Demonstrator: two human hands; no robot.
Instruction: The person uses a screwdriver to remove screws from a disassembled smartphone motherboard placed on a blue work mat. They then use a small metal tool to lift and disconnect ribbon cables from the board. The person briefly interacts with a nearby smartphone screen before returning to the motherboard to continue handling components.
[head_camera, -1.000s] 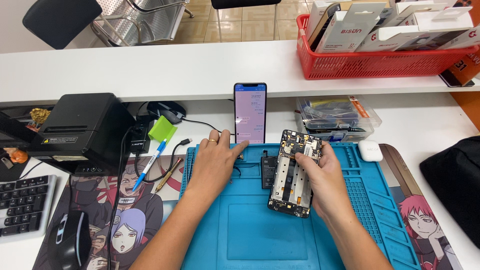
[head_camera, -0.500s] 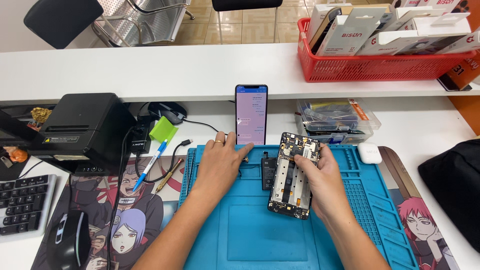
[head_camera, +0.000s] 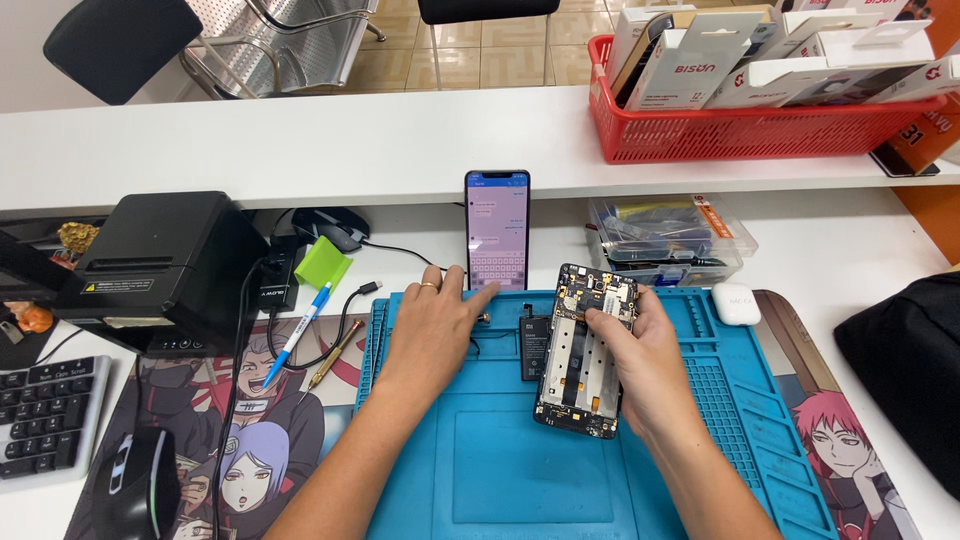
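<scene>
right hand (head_camera: 640, 360) grips opened phone (head_camera: 585, 350) | left hand (head_camera: 435, 325) flat on blue mat (head_camera: 520, 480) | lit phone (head_camera: 497, 230) upright behind

Grey computer keyboard (head_camera: 45, 415): cut by left edge | black fabric bag (head_camera: 905, 355): cut right | opened black phone chassis (head_camera: 588, 350): right side under right hand (head_camera: 645, 365)

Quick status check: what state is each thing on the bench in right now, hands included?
Opened phone: back off, insides bare, held on the blue mat.
Upright phone: screen lit, propped up.
Battery: out, lying flat on the mat.
Clear parts box: lid shut.
Right hand: gripping the opened phone.
Left hand: flat on the mat, holding nothing.
</scene>
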